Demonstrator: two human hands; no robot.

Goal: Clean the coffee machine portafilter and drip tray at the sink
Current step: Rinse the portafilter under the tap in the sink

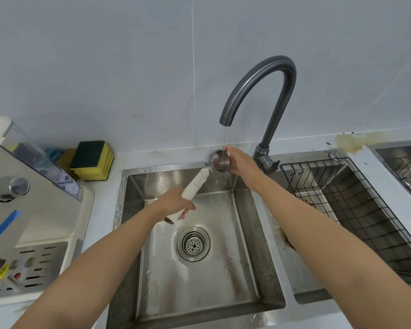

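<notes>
Head view: left hand (176,205) curled round white handle of portafilter (220,161). Right hand (241,162) cups its metal basket end. Portafilter held over back of sink (223,281), under faucet (266,96), thin water stream falling in. Drip tray (33,264) sits in coffee machine (29,198) on bench (102,203), left of sink.

The portafilter (197,184) has a white handle and silver cup; the tap (259,79) is dark grey. The sponges (93,160) are yellow topped dark green, the rack (356,198) a black grid, the cream coffee machine (33,210) blue-striped.
</notes>
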